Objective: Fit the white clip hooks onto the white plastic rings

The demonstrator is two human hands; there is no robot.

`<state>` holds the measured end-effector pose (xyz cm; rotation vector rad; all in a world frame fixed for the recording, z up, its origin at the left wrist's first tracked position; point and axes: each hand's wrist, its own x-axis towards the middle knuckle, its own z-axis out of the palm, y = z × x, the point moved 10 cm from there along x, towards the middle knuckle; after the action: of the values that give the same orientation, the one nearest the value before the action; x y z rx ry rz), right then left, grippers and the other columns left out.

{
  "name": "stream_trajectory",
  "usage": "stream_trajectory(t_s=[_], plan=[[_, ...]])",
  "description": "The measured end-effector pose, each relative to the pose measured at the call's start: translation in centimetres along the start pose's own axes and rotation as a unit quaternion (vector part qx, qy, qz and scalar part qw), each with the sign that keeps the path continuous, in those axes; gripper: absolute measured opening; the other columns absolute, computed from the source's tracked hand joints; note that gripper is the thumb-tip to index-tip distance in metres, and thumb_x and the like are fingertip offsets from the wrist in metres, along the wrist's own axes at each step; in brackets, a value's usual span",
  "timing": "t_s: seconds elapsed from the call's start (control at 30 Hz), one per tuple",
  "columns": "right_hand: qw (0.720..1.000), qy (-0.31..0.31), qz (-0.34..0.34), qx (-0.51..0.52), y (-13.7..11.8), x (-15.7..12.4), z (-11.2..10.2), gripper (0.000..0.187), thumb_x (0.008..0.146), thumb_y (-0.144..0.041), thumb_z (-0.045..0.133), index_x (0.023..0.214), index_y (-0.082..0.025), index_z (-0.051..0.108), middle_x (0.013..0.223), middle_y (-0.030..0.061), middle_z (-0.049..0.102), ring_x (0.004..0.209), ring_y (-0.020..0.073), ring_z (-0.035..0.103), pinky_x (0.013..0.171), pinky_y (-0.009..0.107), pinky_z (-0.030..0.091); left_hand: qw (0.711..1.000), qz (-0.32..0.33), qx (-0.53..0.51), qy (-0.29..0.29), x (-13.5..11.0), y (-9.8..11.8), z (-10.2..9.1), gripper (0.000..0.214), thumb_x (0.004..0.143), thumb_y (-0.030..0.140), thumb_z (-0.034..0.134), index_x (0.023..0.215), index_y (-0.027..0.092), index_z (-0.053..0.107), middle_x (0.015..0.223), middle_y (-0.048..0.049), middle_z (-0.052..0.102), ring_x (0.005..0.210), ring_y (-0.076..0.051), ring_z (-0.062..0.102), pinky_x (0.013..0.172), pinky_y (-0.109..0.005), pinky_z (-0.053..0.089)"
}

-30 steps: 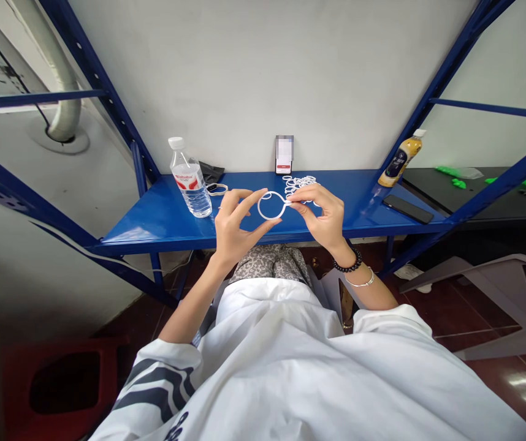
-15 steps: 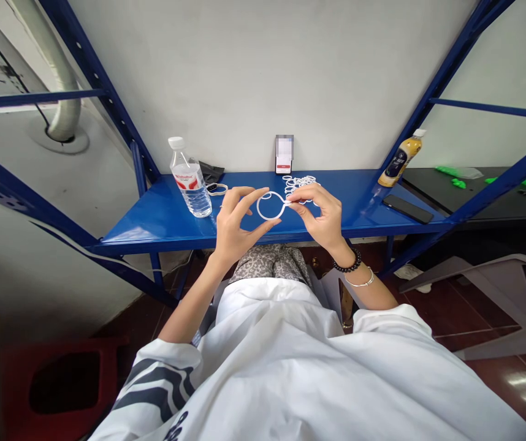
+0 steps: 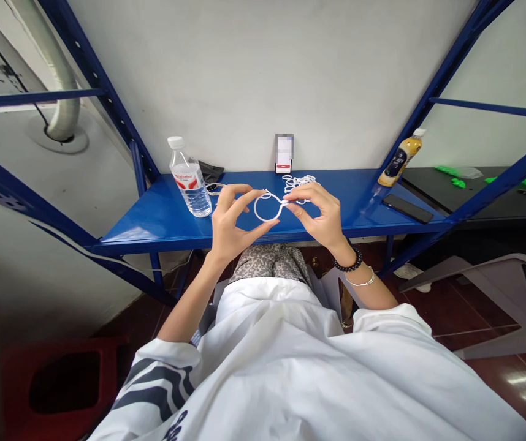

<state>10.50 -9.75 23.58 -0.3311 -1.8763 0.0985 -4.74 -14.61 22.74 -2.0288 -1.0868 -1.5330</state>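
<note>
Above the front part of the blue table (image 3: pixel 152 225), both hands hold one thin white loop (image 3: pixel 266 220). My left hand (image 3: pixel 232 222) spans it, index finger at the top and thumb at the lower right. A small round part (image 3: pixel 266 196) shows near that index fingertip; I cannot tell if it belongs to the loop. My right hand (image 3: pixel 319 214) pinches the loop's right end between thumb and fingertips, where the strands come together. Just behind the right hand lies a pile of white loops (image 3: pixel 296 182), partly covered by the fingers.
A water bottle (image 3: pixel 190 184) stands left, beside a black pouch (image 3: pixel 211 171) and a beige looped item (image 3: pixel 214 187). One phone (image 3: pixel 284 153) leans on the wall; a dark phone (image 3: pixel 407 209) lies right, near a yellow drink bottle (image 3: pixel 401 160). Blue frame posts (image 3: pixel 433 79) flank the table.
My hands have shifted slightly left with the white loop between them. The left hand now covers more of the beige looped item. The grip looks the same.
</note>
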Motion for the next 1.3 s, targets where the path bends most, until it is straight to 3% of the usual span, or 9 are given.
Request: stream_trajectory(t_s=[0.53,1.3], plan=[[0.999,-0.043,-0.018,-0.026,0.0,0.5,-0.6,0.016,0.087,-0.033,0.067,0.101,-0.026,0.067,0.097,0.0035,0.072,0.093,0.0213,0.067,0.081,0.04,0.056,0.999,0.031,-0.009,0.004,0.1,0.0,-0.2,0.04,0.077,0.041,0.077,0.11,0.022,0.064,0.106,-0.0068,0.059,0.095,-0.019,0.06,0.065,-0.026,0.056],[0.995,-0.061,-0.061,-0.04,-0.5,0.3,0.4,0.01,0.089,-0.034,0.066,0.095,-0.027,0.066,0.091,0.0017,0.074,0.087,0.0198,0.068,0.085,0.04,0.053,0.999,-0.012,-0.007,-0.04,0.0,-0.9,0.7,0.042,0.078,0.047,0.074,0.112,0.024,0.064,0.108,-0.008,0.059,0.099,-0.022,0.059,0.069,-0.031,0.058]])
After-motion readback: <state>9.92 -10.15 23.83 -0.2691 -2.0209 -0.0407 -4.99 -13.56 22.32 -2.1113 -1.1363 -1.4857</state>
